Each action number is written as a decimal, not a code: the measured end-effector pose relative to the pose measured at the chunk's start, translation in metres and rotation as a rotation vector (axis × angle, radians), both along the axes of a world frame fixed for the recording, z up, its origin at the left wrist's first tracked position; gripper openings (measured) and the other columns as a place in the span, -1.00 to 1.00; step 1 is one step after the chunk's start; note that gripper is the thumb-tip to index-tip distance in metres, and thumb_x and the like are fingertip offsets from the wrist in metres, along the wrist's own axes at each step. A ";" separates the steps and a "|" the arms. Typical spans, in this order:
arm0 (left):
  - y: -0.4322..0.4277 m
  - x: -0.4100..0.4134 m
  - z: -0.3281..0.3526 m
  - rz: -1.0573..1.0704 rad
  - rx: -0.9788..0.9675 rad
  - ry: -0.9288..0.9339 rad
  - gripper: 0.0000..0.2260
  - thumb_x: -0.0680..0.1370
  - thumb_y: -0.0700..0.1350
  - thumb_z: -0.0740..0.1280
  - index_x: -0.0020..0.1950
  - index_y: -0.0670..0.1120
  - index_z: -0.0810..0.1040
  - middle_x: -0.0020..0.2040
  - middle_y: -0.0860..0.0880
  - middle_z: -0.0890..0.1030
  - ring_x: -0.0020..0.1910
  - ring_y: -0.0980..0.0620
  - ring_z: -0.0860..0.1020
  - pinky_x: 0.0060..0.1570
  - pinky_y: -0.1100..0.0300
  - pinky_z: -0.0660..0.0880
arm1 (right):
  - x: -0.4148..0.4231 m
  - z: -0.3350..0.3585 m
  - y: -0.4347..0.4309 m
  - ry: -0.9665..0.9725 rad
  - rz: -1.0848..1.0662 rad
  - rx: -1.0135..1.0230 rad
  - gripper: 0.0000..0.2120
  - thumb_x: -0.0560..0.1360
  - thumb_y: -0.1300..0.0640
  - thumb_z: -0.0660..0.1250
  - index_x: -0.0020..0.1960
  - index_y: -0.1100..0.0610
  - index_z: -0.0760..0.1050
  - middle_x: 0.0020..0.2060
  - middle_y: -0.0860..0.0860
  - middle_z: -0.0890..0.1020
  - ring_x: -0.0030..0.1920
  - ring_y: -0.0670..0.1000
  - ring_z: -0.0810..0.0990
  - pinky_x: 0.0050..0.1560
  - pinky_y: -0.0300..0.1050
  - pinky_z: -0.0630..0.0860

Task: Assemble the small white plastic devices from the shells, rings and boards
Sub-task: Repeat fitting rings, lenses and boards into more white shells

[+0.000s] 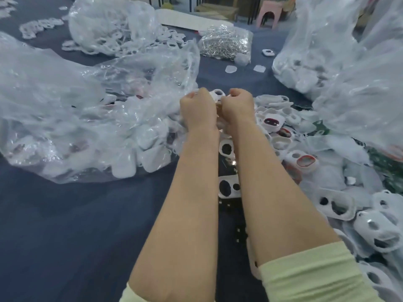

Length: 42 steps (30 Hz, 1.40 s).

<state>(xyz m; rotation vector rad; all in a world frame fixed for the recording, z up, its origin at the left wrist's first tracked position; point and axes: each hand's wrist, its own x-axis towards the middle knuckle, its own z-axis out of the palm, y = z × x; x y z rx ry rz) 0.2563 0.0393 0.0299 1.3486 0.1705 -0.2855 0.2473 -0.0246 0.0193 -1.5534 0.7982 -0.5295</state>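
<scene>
Pale yellow sleeves cover the arms only at the bottom edge. From them two bare forearms run up the middle of the view, nearly parallel and drawing close at the wrists. Both hands show their backs to the camera, knuckles pointing away.

The left hand and right hand are each curled tight, almost touching. A white shell with a dark oval opening pokes out between them past the knuckles. Each hand holds one end of it (the fingertips are hidden behind the hands, so the exact grip cannot be told). It is held up over the dark blue desk, at the edge of a pile of shells that spreads along the right side toward the camera.

Between the forearms a loose shell with two dark holes lies flat on the desk. To the left a large clear bag slumps open with more white pieces inside. Farther back stand a bag of rings and a bag of metal parts. Tall clear bags fill the right, and a pink stool stands beyond the desk.
</scene>
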 end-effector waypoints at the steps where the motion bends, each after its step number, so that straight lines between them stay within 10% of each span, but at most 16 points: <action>1: 0.000 0.001 -0.001 0.007 -0.036 -0.001 -0.75 0.62 -0.22 0.16 -0.28 -0.08 0.34 -0.33 -0.02 0.37 -0.39 0.06 0.35 -0.39 0.25 0.31 | -0.003 0.000 -0.003 -0.058 -0.009 0.085 -0.71 0.48 0.49 0.12 0.02 0.21 0.49 -0.09 0.13 0.53 -0.47 -0.05 0.52 -0.46 -0.30 0.50; 5: 0.005 0.000 -0.005 0.047 -0.087 0.037 -0.70 0.55 -0.33 0.13 -0.37 -0.10 0.29 -0.52 0.03 0.31 -0.57 0.11 0.24 -0.56 0.31 0.23 | -0.022 0.001 -0.024 0.151 -0.058 -0.390 -0.70 0.51 0.33 0.16 0.19 0.21 0.51 0.12 0.12 0.60 -0.02 0.10 0.64 0.07 -0.10 0.55; 9: 0.010 -0.013 -0.004 0.038 -0.161 0.044 -0.79 0.58 -0.27 0.14 -0.24 -0.11 0.38 -0.45 0.06 0.40 -0.48 0.16 0.36 -0.43 0.33 0.36 | -0.037 0.003 -0.021 0.562 0.238 -0.766 -0.74 0.51 0.21 0.27 0.19 0.13 0.54 0.14 0.10 0.59 0.07 0.11 0.56 0.06 -0.11 0.50; 14: 0.010 -0.028 -0.005 -0.018 -0.077 -0.005 -0.80 0.59 -0.35 0.10 -0.19 -0.16 0.37 -0.31 -0.01 0.34 -0.40 0.14 0.34 -0.48 0.37 0.32 | -0.041 -0.001 -0.003 0.653 0.336 -0.762 -0.74 0.54 0.03 0.30 0.23 -0.07 0.53 0.33 0.09 0.40 0.27 0.19 0.44 0.26 0.05 0.45; 21: 0.014 -0.065 0.007 0.081 0.055 -0.177 -0.77 0.57 -0.23 0.18 0.09 -0.37 0.49 -0.11 -0.23 0.58 -0.13 -0.25 0.53 -0.12 -0.02 0.48 | -0.083 0.004 0.003 0.158 0.004 -0.719 -0.85 0.53 0.14 0.29 0.05 0.12 0.58 0.03 0.13 0.59 0.00 0.07 0.55 -0.09 -0.21 0.35; 26: 0.001 -0.117 0.024 -0.257 0.274 -0.370 -0.53 0.63 0.17 0.11 -0.39 -0.07 0.34 -0.43 0.01 0.45 -0.41 0.00 0.40 -0.22 0.09 0.36 | -0.158 0.035 -0.005 -0.073 -0.119 -0.761 -0.90 0.51 0.17 0.33 -0.02 0.17 0.56 -0.24 0.02 0.61 -0.18 0.00 0.58 -0.08 -0.20 0.43; 34: -0.026 -0.228 0.001 -0.600 -0.028 -0.204 -0.95 0.57 -0.22 0.23 0.00 -0.14 0.48 -0.29 -0.08 0.61 -0.51 0.11 0.57 -0.48 0.31 0.47 | -0.304 0.016 -0.026 0.044 -0.122 -0.788 -0.81 0.43 0.30 0.32 0.03 0.16 0.56 -0.10 -0.02 0.62 -0.06 -0.01 0.63 -0.03 -0.27 0.49; 42: -0.038 -0.254 -0.032 -0.650 -0.079 -0.202 -0.86 0.59 -0.20 0.31 0.12 -0.11 0.41 -0.14 -0.04 0.63 -0.27 0.09 0.67 -0.33 0.24 0.58 | -0.366 -0.006 -0.048 0.410 -0.183 -0.613 -0.90 0.49 0.17 0.33 -0.02 0.10 0.58 -0.11 0.01 0.62 -0.09 -0.01 0.56 -0.12 -0.19 0.42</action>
